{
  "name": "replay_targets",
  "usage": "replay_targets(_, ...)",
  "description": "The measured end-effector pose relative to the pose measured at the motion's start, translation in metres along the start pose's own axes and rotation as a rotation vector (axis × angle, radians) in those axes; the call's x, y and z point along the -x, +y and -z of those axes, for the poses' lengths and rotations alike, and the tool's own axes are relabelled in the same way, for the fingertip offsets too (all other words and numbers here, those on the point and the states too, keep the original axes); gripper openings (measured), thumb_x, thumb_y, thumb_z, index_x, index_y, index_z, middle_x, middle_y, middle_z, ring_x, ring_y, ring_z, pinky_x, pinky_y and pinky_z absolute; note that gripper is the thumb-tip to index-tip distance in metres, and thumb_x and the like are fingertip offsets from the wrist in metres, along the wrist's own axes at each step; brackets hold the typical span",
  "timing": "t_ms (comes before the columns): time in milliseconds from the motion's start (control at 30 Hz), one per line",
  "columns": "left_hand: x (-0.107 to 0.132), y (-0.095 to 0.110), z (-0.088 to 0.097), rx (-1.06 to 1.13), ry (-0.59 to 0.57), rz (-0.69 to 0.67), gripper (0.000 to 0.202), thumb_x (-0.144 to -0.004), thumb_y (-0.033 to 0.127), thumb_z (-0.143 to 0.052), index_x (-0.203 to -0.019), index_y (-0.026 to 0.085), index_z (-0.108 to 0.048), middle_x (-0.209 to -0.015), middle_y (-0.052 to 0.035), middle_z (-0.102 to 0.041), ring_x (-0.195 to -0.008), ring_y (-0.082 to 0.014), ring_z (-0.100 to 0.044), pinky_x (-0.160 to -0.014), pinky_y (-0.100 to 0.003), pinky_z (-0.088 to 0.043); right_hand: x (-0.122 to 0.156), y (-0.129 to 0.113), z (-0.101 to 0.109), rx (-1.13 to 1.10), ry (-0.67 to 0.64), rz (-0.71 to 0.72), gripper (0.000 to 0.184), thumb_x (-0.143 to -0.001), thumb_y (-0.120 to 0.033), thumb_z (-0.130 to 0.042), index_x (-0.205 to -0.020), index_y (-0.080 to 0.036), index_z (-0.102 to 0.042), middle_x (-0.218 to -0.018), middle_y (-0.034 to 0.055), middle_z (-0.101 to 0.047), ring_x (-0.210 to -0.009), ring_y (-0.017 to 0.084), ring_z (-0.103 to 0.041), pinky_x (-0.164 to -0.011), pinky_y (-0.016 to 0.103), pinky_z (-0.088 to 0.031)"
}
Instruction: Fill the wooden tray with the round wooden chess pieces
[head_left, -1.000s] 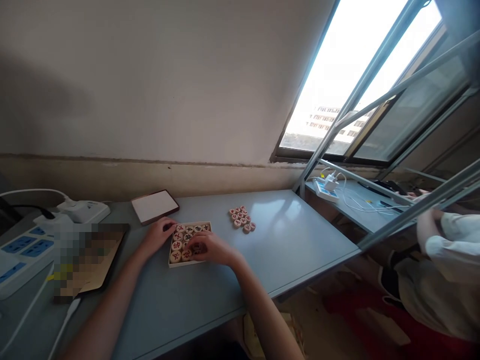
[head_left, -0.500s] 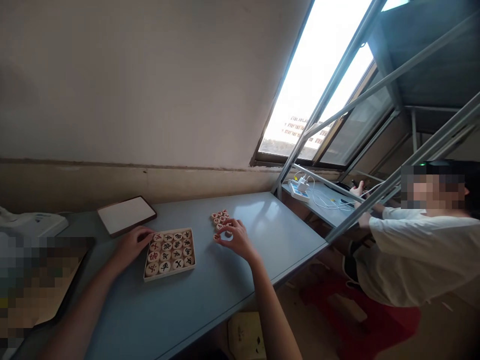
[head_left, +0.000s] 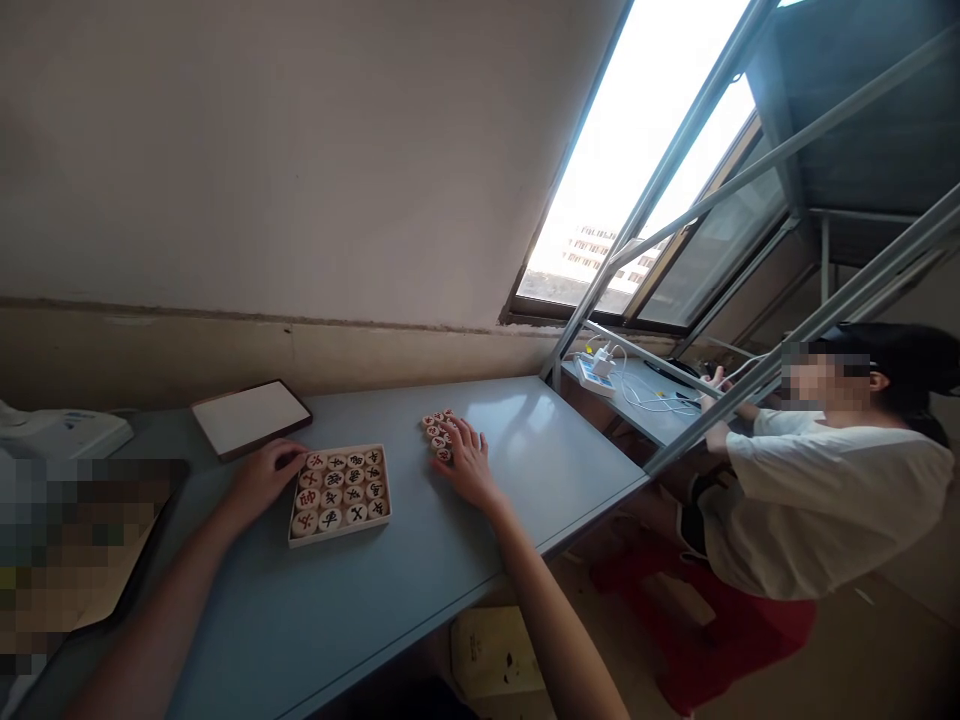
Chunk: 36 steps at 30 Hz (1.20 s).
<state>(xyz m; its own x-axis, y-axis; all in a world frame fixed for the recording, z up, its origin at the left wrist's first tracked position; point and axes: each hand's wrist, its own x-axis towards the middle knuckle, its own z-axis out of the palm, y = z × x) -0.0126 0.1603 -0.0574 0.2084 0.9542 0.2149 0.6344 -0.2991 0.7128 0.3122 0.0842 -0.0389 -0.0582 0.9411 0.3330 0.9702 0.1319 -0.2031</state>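
Note:
A shallow white box [head_left: 341, 535] holds rows of round Chinese chess pieces, some marked in red at its left side and the others in black. My left hand [head_left: 262, 487] grips the box's upper left edge between thumb and forefinger. Farther right on the desk, a small block of red-marked chess pieces [head_left: 437, 425] sits in close rows. Over the right side of this block lies my right hand [head_left: 474, 468], its fingers spread and touching the pieces. The hand hides some of them, and none is seen gripped.
Behind my left hand lies a brown-edged box lid [head_left: 251, 418] on the blue-grey desk [head_left: 442, 570]. A dark-edged blurred screen [head_left: 82, 560] and a white device [head_left: 64, 432] stand left. Metal bed-frame bars, a power strip [head_left: 595, 376] and a seated person [head_left: 832, 490] are right.
My right hand went from a pinch on a piece to lying with fingers spread over the red block. My left hand stayed at the box. The seated person's head turned and shifted.

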Motion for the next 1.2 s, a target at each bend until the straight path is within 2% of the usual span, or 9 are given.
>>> replay_targets(133, 0.0, 0.001, 0.0, -0.005, 0.009, -0.004, 0.044, -0.071, 0.057, -0.042, -0.079, 0.021, -0.065, -0.094, -0.0074, -0.066, -0.088, -0.0249, -0.061, -0.073, -0.031, -0.047, -0.012, -0.005, -0.011, 0.04, -0.081, -0.008, 0.07, -0.087, -0.053, -0.038, -0.145, -0.025, -0.011, -0.151, 0.0071, -0.013, -0.139, 0.025, -0.006, -0.107, 0.059, -0.005)
replay_targets(367, -0.002, -0.006, -0.002, -0.004, 0.0, -0.022, 0.042, -0.073, 0.055, -0.042, -0.078, 0.02, -0.065, -0.094, -0.0071, -0.065, -0.089, -0.0247, -0.061, -0.073, -0.03, -0.048, -0.044, -0.024, -0.026, 0.038, -0.072, 0.032, 0.064, -0.09, -0.058, -0.024, -0.145, -0.025, -0.015, -0.152, 0.0064, -0.013, -0.14, 0.024, -0.004, -0.107, 0.059, 0.002)
replay_targets(467, -0.004, -0.009, -0.003, -0.005, -0.01, -0.023, 0.042, -0.073, 0.056, -0.042, -0.08, 0.021, -0.066, -0.095, -0.0074, -0.065, -0.088, -0.0249, -0.061, -0.069, -0.029, -0.048, -0.055, -0.021, -0.031, 0.055, -0.084, -0.008, 0.057, -0.092, -0.054, -0.026, -0.142, -0.029, -0.023, -0.151, 0.0057, -0.016, -0.139, 0.028, -0.006, -0.105, 0.062, 0.001)
replay_targets(600, -0.004, -0.011, -0.004, 0.014, -0.01, -0.026, 0.041, -0.074, 0.055, -0.043, -0.078, 0.022, -0.066, -0.092, -0.0075, -0.066, -0.086, -0.025, -0.062, -0.066, -0.029, -0.049, -0.062, -0.002, -0.03, 0.076, -0.137, -0.127, 0.048, -0.093, -0.05, -0.024, -0.137, -0.033, -0.035, -0.149, 0.005, -0.023, -0.138, 0.034, -0.01, -0.103, 0.065, -0.007)
replay_targets(733, -0.003, -0.009, -0.005, 0.041, -0.004, -0.018, 0.041, -0.074, 0.056, -0.042, -0.077, 0.022, -0.066, -0.092, -0.0079, -0.066, -0.087, -0.0248, -0.062, -0.068, -0.03, -0.049, -0.066, 0.019, -0.024, 0.081, -0.185, -0.134, 0.045, -0.094, -0.049, -0.023, -0.135, -0.036, -0.038, -0.149, 0.0019, -0.025, -0.137, 0.029, -0.019, -0.103, 0.058, -0.019)
replay_targets(833, -0.001, -0.004, -0.005, 0.055, 0.017, -0.029, 0.042, -0.073, 0.056, -0.041, -0.075, 0.021, -0.064, -0.091, -0.0084, -0.065, -0.088, -0.0249, -0.061, -0.073, -0.031, -0.048, -0.067, 0.029, -0.021, 0.099, -0.196, -0.131, 0.044, -0.095, -0.046, -0.023, -0.133, -0.035, -0.04, -0.148, 0.0013, -0.027, -0.136, 0.025, -0.022, -0.104, 0.052, -0.023)
replay_targets(1067, 0.005, 0.009, 0.001, 0.084, 0.011, -0.011, 0.044, -0.075, 0.054, -0.039, -0.078, 0.018, -0.063, -0.093, -0.011, -0.063, -0.087, -0.0252, -0.06, -0.074, -0.034, -0.047, -0.066, 0.063, -0.015, 0.125, -0.225, -0.273, 0.047, -0.095, -0.044, -0.021, -0.139, -0.033, -0.03, -0.149, 0.0018, -0.023, -0.138, 0.026, -0.017, -0.105, 0.054, -0.019)
replay_targets(1133, 0.006, 0.011, 0.002, 0.096, -0.002, -0.004, 0.044, -0.075, 0.054, -0.04, -0.08, 0.017, -0.064, -0.095, -0.0115, -0.062, -0.088, -0.0253, -0.06, -0.075, -0.034, -0.047, -0.067, 0.062, -0.01, 0.159, -0.235, -0.259, 0.048, -0.095, -0.043, -0.024, -0.141, -0.033, -0.026, -0.15, 0.0028, -0.02, -0.138, 0.029, -0.015, -0.104, 0.06, -0.016)
replay_targets(1200, 0.007, 0.011, 0.004, 0.108, -0.021, -0.002, 0.043, -0.076, 0.053, -0.041, -0.082, 0.017, -0.064, -0.096, -0.0116, -0.062, -0.09, -0.0253, -0.06, -0.076, -0.034, -0.047, -0.067, 0.045, -0.004, 0.209, -0.146, -0.19, 0.05, -0.094, -0.042, -0.029, -0.142, -0.031, -0.023, -0.151, 0.0047, -0.016, -0.138, 0.03, -0.012, -0.104, 0.062, -0.011)
